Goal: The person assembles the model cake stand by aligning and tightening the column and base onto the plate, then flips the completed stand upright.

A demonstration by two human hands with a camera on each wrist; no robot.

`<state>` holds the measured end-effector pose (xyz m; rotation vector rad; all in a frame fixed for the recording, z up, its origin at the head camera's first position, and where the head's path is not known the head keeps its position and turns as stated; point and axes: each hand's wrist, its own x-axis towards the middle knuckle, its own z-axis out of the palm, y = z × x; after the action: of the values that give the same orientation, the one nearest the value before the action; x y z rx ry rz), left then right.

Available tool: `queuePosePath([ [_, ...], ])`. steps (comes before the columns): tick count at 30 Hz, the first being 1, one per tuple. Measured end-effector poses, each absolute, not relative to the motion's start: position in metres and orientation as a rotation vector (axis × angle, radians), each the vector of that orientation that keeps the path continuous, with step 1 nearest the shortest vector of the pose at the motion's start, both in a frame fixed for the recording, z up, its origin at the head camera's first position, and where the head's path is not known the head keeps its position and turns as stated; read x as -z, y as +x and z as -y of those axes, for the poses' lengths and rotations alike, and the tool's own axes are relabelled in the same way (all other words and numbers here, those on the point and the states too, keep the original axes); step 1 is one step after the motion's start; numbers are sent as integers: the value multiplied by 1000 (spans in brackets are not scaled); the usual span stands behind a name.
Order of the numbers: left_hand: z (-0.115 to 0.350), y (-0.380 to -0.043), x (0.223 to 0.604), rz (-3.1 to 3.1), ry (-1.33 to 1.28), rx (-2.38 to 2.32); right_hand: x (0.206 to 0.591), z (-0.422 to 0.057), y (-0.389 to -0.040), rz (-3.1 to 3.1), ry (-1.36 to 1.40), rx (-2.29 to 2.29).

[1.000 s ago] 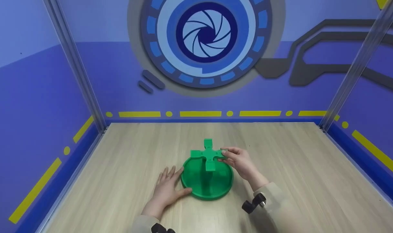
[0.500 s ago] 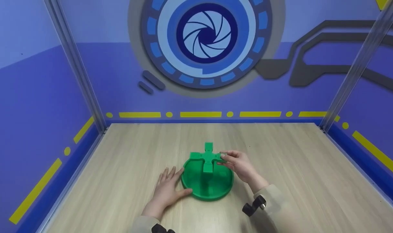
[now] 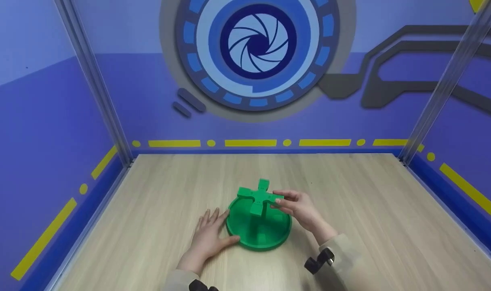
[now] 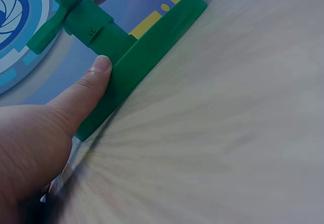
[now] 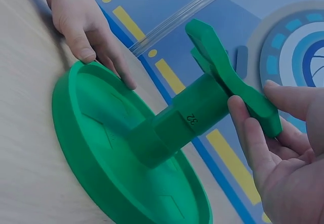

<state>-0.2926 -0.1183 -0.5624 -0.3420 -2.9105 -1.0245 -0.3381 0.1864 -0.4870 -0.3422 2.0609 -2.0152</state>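
"Head view first: what have the hands got?"

"At lower middle, the left hand (image 3: 209, 238) has its fingers spread and straight, touching the green dish (image 3: 261, 247) along its left edge. Upper right of the dish, the right hand (image 3: 304, 208) pinches one arm of the green cross-piece (image 3: 260, 197), which stands above the dish's upper part."

"How would you do it well?"

"I'd call the step guiding the cross-piece on the dish. Keep it square, because hold on a single arm could tip it, and let the left hand brace the rim against sliding."

"What do the wrists add?"

"From above, the cross-piece largely hides the column (image 5: 172, 117). The right wrist view shows it mid-frame, rising from the dish, with a mark (image 5: 191, 119) resembling 32, and fingers on both sides of the arm. The left wrist view, upper left, shows another face, seemingly marked 35, and the thumb (image 4: 98, 74) against the rim. Whether the column is fully seated, I can't tell."
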Motion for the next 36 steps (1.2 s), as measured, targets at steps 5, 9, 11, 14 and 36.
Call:
queuePosePath([
  [5,118,-293,562,2916,-344,1022,487,-186,-335,-2080,-345,2001],
  [9,118,-293,562,2919,-346,1017,488,-186,-334,-2076,-339,2006],
  [11,118,-292,562,2919,-349,1012,488,-186,-333,-2075,-341,2005],
  [14,118,-292,562,2915,-355,1013,488,-185,-331,-2081,-346,1993],
  [36,120,-294,565,2893,-381,998,488,-175,-313,-1939,-356,2072],
])
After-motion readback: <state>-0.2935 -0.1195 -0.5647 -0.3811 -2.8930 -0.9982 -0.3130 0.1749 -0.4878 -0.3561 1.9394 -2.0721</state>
